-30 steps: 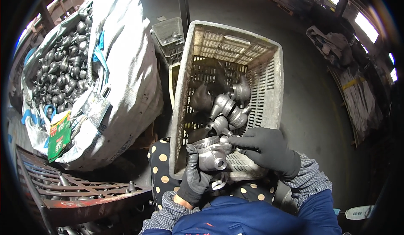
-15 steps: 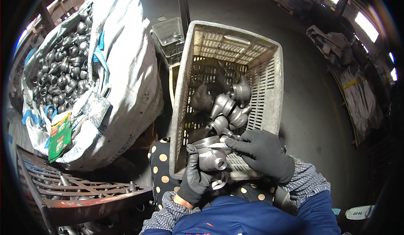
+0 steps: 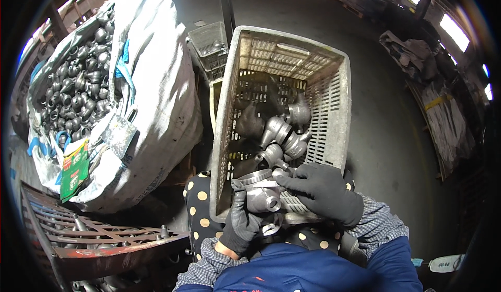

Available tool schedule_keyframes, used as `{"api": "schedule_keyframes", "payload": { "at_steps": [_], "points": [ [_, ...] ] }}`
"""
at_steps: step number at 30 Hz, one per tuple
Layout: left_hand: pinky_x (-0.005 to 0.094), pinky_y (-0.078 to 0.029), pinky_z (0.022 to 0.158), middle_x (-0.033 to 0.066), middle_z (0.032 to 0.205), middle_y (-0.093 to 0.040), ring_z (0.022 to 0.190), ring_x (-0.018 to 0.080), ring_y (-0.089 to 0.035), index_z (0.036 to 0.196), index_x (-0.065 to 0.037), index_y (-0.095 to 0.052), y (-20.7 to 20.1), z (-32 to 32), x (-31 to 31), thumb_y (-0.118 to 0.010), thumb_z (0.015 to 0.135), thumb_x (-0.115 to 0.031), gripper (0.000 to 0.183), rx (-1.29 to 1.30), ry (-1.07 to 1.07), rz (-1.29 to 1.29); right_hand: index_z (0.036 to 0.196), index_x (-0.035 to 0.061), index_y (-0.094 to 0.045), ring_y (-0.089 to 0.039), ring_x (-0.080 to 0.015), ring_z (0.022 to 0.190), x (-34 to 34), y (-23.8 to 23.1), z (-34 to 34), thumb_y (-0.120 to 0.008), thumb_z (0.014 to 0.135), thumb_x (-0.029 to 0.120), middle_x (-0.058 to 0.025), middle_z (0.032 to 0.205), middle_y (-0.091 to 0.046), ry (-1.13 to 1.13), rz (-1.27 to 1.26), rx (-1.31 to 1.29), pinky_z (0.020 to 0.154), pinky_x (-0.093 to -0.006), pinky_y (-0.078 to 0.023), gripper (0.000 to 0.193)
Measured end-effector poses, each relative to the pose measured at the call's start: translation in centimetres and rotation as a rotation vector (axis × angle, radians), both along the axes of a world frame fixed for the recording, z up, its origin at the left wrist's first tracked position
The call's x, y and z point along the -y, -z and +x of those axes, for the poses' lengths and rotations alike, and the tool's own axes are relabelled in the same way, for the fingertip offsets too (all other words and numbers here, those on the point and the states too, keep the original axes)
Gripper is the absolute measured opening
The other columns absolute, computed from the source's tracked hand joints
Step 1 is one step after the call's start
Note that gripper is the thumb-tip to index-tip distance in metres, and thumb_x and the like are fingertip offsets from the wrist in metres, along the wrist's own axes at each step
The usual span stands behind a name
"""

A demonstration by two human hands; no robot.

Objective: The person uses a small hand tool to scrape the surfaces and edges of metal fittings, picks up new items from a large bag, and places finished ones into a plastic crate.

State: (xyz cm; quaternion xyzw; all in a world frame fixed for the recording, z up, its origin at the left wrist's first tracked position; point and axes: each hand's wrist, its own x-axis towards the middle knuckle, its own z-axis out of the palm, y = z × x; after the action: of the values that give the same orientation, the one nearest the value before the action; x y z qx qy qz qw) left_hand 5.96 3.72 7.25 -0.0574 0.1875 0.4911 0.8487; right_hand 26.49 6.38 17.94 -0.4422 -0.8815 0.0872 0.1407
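Observation:
My left hand [image 3: 241, 221], in a dark glove, is closed round the near left side of a grey metal casting [image 3: 262, 199]. The casting has a ribbed, thread-like rim at its far side and a short spout with a round hole facing me. My right hand [image 3: 326, 193], gloved as well, has its fingers together at the casting's right side. A thin, pale flat strip [image 3: 267, 184] runs from its fingertips across the casting just below the rim. Beyond both hands, several similar castings [image 3: 276, 131] lie in a grey plastic crate [image 3: 344, 109] before me.
At left stands a big white woven sack [image 3: 162, 98] full of dark castings [image 3: 78, 88]. A rusty red metal rack [image 3: 104, 253] with more parts is at lower left. A smaller crate [image 3: 209, 33] stands behind the large one. Wrapped bundles [image 3: 446, 117] lie along the right.
My right hand has shifted slightly left and down, and the pale strip shows more clearly across the casting. My left hand and the casting stay nearly in place.

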Motion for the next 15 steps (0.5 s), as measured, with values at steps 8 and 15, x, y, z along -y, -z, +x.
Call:
{"api": "schedule_keyframes", "payload": {
  "at_steps": [8,15],
  "points": [
    [0.0531,-0.055,0.092,0.0209,0.128,-0.053,0.112,0.0348,-0.060,0.138,0.000,-0.036,-0.4,-0.1,-0.2,-0.063,0.086,-0.054,0.079,0.044,0.000,0.014,0.118,0.0234,-0.067,-0.064,-0.0222,0.077,-0.6,1.3,1.6,-0.067,0.078,0.018,-0.0031,0.087,-0.063,-0.017,-0.118,-0.162,0.065,-0.0340,-0.052,0.041],
    [0.0584,-0.051,0.095,0.0219,0.131,-0.051,0.117,0.0360,-0.057,0.140,-0.002,-0.033,0.2,-0.4,-0.2,-0.059,0.088,-0.055,0.079,0.062,0.016,0.004,0.114,0.0211,-0.071,-0.064,-0.0229,0.077,-0.6,1.8,1.9,-0.067,0.079,0.014,-0.0049,0.086,-0.065,0.046,-0.233,-0.316,0.067,-0.0337,-0.052,0.036]
  ]
}}
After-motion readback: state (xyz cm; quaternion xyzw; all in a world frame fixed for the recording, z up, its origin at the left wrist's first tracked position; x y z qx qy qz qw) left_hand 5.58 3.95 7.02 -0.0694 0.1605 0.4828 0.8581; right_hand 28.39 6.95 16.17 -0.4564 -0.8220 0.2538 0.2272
